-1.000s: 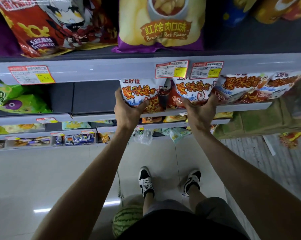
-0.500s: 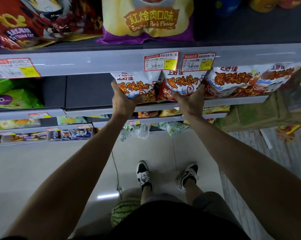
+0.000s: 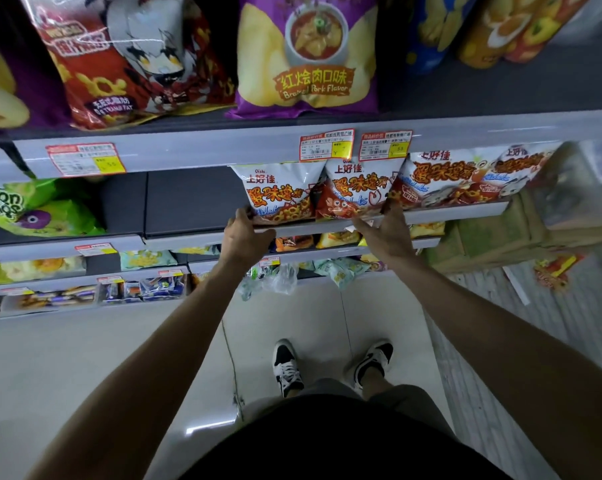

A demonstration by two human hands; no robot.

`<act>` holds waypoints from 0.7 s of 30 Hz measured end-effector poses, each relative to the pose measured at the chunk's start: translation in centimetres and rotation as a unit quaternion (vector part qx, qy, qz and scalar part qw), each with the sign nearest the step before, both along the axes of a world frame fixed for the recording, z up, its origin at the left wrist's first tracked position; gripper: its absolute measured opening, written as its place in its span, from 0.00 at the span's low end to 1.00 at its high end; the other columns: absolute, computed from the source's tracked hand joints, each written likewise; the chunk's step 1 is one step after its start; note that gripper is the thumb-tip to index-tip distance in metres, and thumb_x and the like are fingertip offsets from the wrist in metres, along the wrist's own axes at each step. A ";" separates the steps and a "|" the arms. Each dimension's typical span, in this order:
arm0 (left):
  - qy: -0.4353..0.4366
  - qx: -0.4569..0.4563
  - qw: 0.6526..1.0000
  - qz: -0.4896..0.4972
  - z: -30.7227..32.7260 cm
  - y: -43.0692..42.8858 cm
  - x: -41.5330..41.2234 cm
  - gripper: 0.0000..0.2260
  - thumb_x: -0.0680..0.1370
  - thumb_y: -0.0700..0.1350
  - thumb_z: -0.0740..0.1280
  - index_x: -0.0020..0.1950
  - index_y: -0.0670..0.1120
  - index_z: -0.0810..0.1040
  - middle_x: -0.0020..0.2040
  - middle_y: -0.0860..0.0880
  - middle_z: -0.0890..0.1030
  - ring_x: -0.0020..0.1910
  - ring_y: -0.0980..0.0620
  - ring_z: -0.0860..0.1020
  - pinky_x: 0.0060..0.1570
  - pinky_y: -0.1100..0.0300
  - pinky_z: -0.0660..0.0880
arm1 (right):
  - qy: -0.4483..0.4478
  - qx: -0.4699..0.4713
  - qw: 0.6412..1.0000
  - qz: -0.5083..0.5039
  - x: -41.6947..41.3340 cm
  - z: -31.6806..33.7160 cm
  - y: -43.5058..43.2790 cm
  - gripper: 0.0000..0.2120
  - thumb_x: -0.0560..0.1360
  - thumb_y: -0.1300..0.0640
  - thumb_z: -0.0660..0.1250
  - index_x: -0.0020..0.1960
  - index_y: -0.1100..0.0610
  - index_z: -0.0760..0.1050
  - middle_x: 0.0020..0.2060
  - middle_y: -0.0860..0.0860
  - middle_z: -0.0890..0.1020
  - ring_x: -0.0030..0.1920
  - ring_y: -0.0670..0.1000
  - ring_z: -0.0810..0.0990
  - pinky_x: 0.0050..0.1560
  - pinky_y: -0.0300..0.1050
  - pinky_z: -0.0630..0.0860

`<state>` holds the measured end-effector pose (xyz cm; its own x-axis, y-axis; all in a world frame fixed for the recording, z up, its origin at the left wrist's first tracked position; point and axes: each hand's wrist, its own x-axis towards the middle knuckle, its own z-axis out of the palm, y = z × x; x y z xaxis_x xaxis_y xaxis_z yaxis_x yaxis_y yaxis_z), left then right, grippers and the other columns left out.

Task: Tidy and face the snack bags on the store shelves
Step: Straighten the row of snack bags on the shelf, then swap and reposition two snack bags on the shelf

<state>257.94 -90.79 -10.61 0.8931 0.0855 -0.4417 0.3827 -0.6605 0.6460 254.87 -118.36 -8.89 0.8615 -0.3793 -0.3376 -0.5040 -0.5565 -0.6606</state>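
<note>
Nearest, the left hand (image 3: 245,233) and right hand (image 3: 386,232) reach to the middle shelf edge (image 3: 459,214); the left hand's fingers curl on the lower left corner of a white Oishi bag (image 3: 278,194); the right hand, fingers spread loosely, touches the neighbouring Oishi bag (image 3: 356,192); farther up stands a purple braised pork chip bag (image 3: 308,57).
</note>
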 end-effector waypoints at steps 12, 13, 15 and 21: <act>0.023 0.084 0.985 -0.150 5.5 -0.5 -6.7 0.20 0.82 0.48 0.71 0.73 0.46 0.77 0.69 0.46 0.81 0.65 0.44 0.80 0.59 0.56 0.73 | 0.125 -0.133 0.932 0.313 -5.3 4.1 4.9 0.29 0.82 0.37 0.61 0.74 0.55 0.70 0.66 0.55 0.79 0.64 0.58 0.78 0.61 0.56 0.77; 0.021 0.083 0.987 -0.138 6.3 -0.4 -7.5 0.20 0.82 0.49 0.70 0.74 0.48 0.76 0.70 0.46 0.81 0.66 0.43 0.79 0.59 0.56 0.73 | 0.093 -0.138 0.928 0.334 -5.5 4.6 5.4 0.27 0.82 0.38 0.62 0.73 0.55 0.72 0.65 0.55 0.80 0.64 0.58 0.79 0.60 0.55 0.78; 0.017 0.095 0.990 -0.106 7.5 -0.2 -9.0 0.19 0.82 0.51 0.69 0.73 0.51 0.77 0.68 0.46 0.81 0.66 0.42 0.80 0.60 0.53 0.76 | 0.047 -0.132 0.919 0.367 -5.7 5.6 6.7 0.24 0.82 0.40 0.63 0.70 0.53 0.74 0.65 0.53 0.81 0.64 0.58 0.80 0.59 0.55 0.78; 0.012 0.154 0.988 0.015 10.3 2.1 -13.9 0.19 0.81 0.53 0.67 0.71 0.48 0.78 0.65 0.43 0.83 0.64 0.38 0.80 0.61 0.44 0.79 | -0.044 -0.144 0.865 0.478 -6.2 7.8 11.3 0.19 0.79 0.40 0.62 0.61 0.51 0.77 0.56 0.50 0.85 0.58 0.56 0.82 0.53 0.54 0.80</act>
